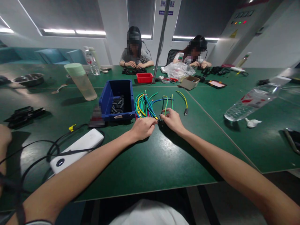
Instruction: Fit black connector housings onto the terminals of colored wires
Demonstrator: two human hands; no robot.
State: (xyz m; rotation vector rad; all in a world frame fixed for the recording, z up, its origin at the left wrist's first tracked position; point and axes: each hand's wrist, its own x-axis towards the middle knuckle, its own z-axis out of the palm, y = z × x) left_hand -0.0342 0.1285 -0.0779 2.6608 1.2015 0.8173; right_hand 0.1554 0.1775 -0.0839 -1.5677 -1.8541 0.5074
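Observation:
Both my hands meet on the green table (145,162) at the near end of a bundle of coloured wires (144,106). My left hand (142,128) has its fingers pinched around a wire end with a yellow tip. My right hand (172,120) holds a small black connector (161,122) from which green and blue wires (167,104) run away from me. A separate yellow-green wire with a black plug (184,103) lies just to the right.
A blue bin (117,98) of black parts stands left of the wires, beside a pale green cup (81,81). A white power bank (77,150) with black cables lies near left; a water bottle (253,101) lies on the right. Two other people work at the far side.

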